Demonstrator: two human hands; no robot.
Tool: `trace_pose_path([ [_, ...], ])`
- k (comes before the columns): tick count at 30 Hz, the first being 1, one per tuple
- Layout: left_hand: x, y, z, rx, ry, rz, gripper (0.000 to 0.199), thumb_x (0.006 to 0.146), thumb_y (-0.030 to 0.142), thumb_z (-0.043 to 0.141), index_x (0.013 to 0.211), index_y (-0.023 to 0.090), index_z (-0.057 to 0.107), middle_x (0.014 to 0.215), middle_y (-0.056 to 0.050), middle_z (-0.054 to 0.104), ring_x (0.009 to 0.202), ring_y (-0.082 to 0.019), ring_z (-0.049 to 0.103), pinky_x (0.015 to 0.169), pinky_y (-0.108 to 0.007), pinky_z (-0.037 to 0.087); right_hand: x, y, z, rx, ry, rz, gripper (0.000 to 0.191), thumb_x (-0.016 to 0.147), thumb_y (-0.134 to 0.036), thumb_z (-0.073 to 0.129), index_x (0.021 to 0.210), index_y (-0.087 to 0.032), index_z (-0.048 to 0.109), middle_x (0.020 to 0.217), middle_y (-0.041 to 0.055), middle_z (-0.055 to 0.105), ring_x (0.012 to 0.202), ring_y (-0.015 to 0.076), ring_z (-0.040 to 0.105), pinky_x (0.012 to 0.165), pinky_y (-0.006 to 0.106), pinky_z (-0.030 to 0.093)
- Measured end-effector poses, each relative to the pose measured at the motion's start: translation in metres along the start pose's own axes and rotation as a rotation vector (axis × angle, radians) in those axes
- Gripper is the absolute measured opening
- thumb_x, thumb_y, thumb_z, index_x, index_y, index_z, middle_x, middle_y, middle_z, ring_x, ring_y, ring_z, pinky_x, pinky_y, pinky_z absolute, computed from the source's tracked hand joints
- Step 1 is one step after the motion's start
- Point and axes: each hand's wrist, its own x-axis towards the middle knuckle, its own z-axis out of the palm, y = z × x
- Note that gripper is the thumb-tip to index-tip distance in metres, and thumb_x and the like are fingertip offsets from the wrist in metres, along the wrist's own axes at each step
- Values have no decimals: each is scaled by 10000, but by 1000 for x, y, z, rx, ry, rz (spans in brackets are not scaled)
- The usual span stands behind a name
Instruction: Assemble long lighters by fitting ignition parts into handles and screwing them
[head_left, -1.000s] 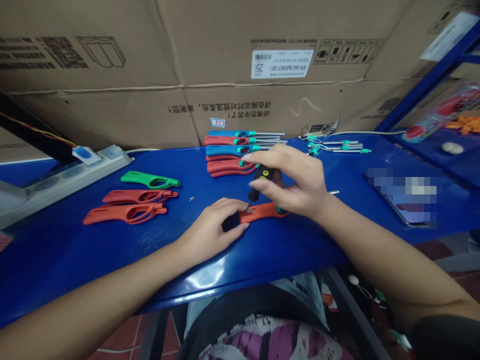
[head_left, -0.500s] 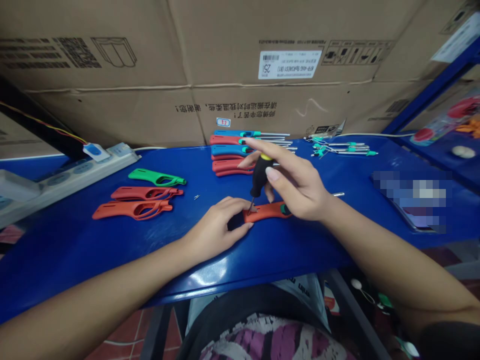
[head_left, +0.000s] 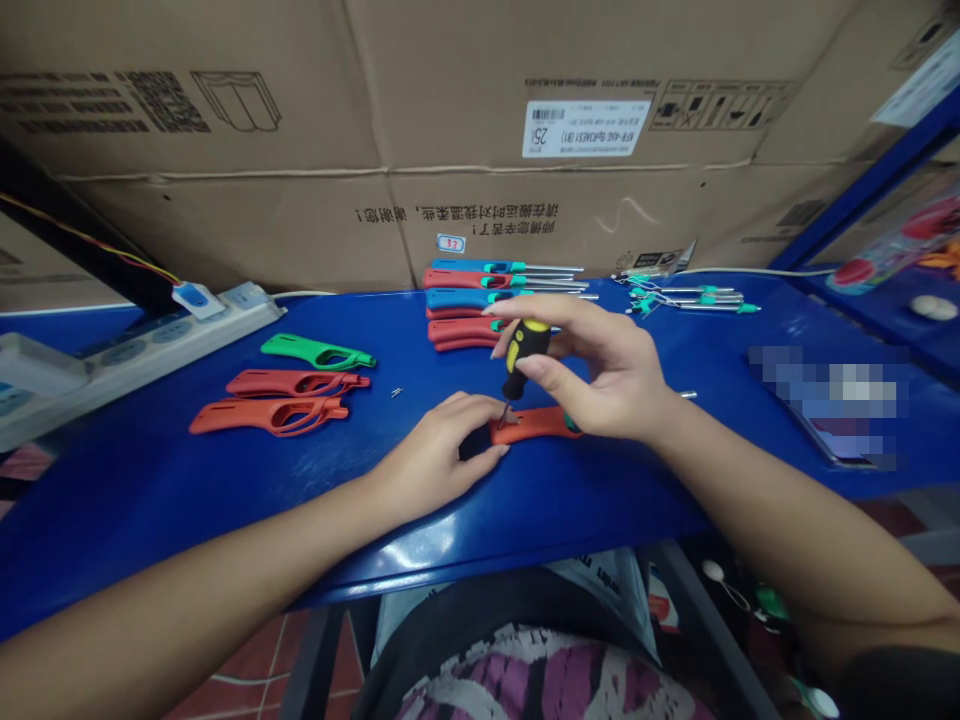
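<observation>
My right hand (head_left: 600,370) is closed around a black and yellow screwdriver (head_left: 527,350), which is tilted slightly. Its tip meets the handle end of an orange gas lighter (head_left: 536,426) lying flat on the blue table. With thumb and fingers, my left hand (head_left: 442,450) grips that same end of the lighter. The lighter's middle is hidden under my right hand, and its metal tube (head_left: 688,395) shows beyond. Left of my hands lie a green lighter casing (head_left: 300,350), a red casing (head_left: 259,383) and an orange casing (head_left: 240,414). A few tiny screws (head_left: 397,392) rest between.
Blue and red lighters with metal tubes (head_left: 457,300) are stacked at the back. Right of them lie several loose tubes with teal parts (head_left: 712,297). A phone (head_left: 832,410) is at the right, a power strip (head_left: 135,350) at the left. Cardboard (head_left: 285,230) stands behind.
My right hand's fingers have shifted around the screwdriver handle, and more of its yellow part shows. My left hand stays on the lighter. The whole view has shifted slightly.
</observation>
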Motion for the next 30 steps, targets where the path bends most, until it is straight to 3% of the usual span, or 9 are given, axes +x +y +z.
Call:
trace_pose_path([
  [3,0,-1,1,1,13,10,223,923,168,645,1144,198,632,1171,-59,706,1116,-227,623,1002,-402,494,2,3,-1,-152,97,-157,312,897,-365,720,1163,-206,676,987,54,751,796,175,704,714,310,610],
  [5,0,0,1,-1,14,10,226,923,167,643,1146,201,634,1176,-60,707,1123,-231,623,1010,-409,492,2,4,-1,-194,95,-203,322,937,-379,661,1209,-207,660,991,63,744,850,194,702,780,348,612],
  [8,0,1,1,-15,11,-5,230,912,155,646,1137,200,639,1171,-64,708,1106,-236,625,1006,-417,496,1,4,0,-70,-12,-81,400,1040,-326,430,1407,-200,529,1220,105,691,996,203,696,851,378,609],
  [11,0,1,0,-18,1,-9,248,907,147,646,1147,206,641,1166,-55,711,1096,-235,622,996,-414,498,-1,4,2,8,-50,17,408,1039,-325,443,1426,-216,508,1296,102,663,920,173,710,808,346,619],
  [15,0,0,1,5,9,-1,237,911,157,651,1145,197,639,1167,-56,713,1101,-232,623,997,-403,492,0,4,1,-130,68,-150,355,918,-340,693,1253,-230,646,1109,63,740,804,171,700,789,345,615],
  [17,0,1,0,7,9,-1,231,919,164,646,1149,190,636,1164,-59,714,1086,-228,627,988,-399,494,2,2,1,-135,77,-209,351,954,-315,636,1288,-210,630,1105,74,743,901,195,708,855,374,605],
  [22,1,2,0,-8,-5,-13,251,918,167,641,1167,202,647,1173,-56,716,1076,-234,623,977,-407,500,1,-2,1,19,-25,3,407,1037,-273,417,1422,-199,524,1302,104,675,1059,201,700,824,357,622],
  [27,0,0,1,10,11,3,268,913,165,652,1178,198,646,1189,-60,719,1096,-239,626,989,-411,505,1,2,-1,-199,129,-153,316,907,-378,693,1176,-214,689,1030,67,761,820,194,713,734,340,623],
  [30,0,0,0,10,9,5,274,915,168,655,1187,198,647,1181,-61,719,1085,-234,627,979,-401,508,1,0,-2,-214,87,-175,355,969,-364,594,1278,-196,643,1138,92,746,896,204,727,812,356,619],
])
